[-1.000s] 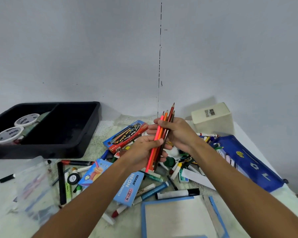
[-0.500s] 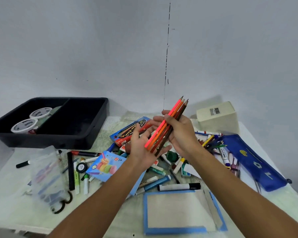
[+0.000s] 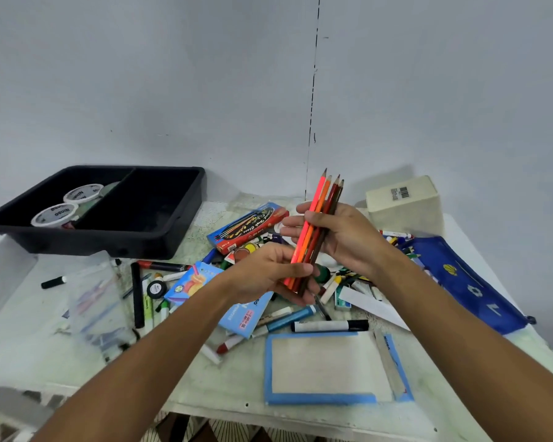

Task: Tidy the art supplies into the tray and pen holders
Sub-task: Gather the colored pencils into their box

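Observation:
A bundle of coloured pencils (image 3: 323, 205), pink, orange, red and brown, stands tips up above the middle of the table. My right hand (image 3: 348, 237) grips the bundle round its middle. My left hand (image 3: 268, 275) holds its lower end between thumb and fingers. A black two-compartment tray (image 3: 160, 237) sits at the back left with two white lidded tubs (image 3: 67, 205) in its left compartment. Loose markers, pens and paint tubes lie scattered under my hands.
A red pencil box (image 3: 249, 224) and light blue boxes (image 3: 192, 282) lie in the pile. A blue pencil case (image 3: 470, 282) lies at the right, a cream box (image 3: 406, 202) behind it. A blue-edged pad (image 3: 329, 368) lies near the front edge, a clear plastic bag (image 3: 99, 307) at the left.
The pencil bundle has swung more upright and my left hand has closed its thumb and fingers on the lower end. The view has pulled back a little.

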A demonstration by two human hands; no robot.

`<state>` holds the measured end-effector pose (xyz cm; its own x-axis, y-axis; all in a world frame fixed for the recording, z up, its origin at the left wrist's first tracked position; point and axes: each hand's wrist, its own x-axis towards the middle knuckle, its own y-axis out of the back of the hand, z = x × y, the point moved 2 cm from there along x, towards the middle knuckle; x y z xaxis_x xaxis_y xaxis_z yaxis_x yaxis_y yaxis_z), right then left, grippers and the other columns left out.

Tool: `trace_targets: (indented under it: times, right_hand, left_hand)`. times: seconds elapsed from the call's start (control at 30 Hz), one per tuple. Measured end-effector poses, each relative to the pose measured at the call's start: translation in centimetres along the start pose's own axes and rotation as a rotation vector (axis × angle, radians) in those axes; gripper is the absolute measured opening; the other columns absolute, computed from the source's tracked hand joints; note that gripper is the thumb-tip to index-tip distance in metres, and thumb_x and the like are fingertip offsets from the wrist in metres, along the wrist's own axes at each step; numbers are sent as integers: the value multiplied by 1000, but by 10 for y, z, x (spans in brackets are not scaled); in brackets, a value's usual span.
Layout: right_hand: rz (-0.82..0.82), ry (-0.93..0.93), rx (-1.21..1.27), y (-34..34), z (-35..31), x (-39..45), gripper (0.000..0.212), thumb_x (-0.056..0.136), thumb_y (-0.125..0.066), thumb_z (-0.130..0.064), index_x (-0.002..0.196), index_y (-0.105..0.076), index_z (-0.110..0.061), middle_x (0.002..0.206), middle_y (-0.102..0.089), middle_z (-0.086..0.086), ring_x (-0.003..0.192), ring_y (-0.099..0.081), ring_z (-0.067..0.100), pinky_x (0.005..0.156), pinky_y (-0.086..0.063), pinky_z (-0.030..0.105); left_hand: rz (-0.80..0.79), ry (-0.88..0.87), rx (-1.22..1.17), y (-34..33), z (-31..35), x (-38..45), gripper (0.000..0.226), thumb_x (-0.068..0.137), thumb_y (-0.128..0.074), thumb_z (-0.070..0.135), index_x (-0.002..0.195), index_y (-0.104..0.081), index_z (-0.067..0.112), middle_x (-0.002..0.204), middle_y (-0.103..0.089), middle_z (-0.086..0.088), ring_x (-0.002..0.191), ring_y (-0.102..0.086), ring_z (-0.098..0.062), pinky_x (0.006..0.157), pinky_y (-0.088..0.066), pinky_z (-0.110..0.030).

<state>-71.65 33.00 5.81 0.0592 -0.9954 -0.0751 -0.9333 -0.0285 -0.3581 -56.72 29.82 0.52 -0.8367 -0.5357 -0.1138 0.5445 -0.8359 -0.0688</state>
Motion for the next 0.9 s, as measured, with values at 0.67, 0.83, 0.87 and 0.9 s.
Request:
trace_targets:
  times: [0.67, 0.83, 0.87, 0.9]
  right_hand:
    - [-727, -374, -1236, -9, 45, -23, 9, 90, -63, -7, 91, -69, -1, 89, -75, 13, 82, -73, 27, 79, -58, 35]
    - [-736, -498, -995, 19, 56, -25, 10, 93, -56, -2, 95, -66, 1, 93, -72, 19, 85, -71, 32, 73, -58, 35]
    - [-730, -502, -931, 27, 56, -26, 11, 93, -55, -1, 95, -66, 0, 94, -71, 20, 87, -70, 33, 74, -57, 36]
    - [-720, -498, -858, 33, 56, -28, 13, 94, -55, 0, 94, -67, -2, 96, -71, 20, 89, -70, 34, 76, -57, 37]
  left_hand:
    - [-355, 484, 685, 5, 3, -36, 10, 94, -60, 15, 92, -66, 7, 78, -73, -2, 59, -67, -15, 52, -52, -21]
    - [-35, 149, 881, 18, -6, -47, 33, 72, -82, 36, 99, -71, 21, 86, -69, 16, 76, -62, -2, 66, -50, -17]
    - [59, 73, 928, 22, -10, -52, 37, 67, -85, 39, 97, -70, 25, 84, -66, 20, 79, -58, 0, 66, -45, -14]
    - [133, 0, 991, 25, -14, -58, 39, 64, -87, 42, 95, -68, 28, 84, -63, 22, 82, -54, 2, 67, -41, -12]
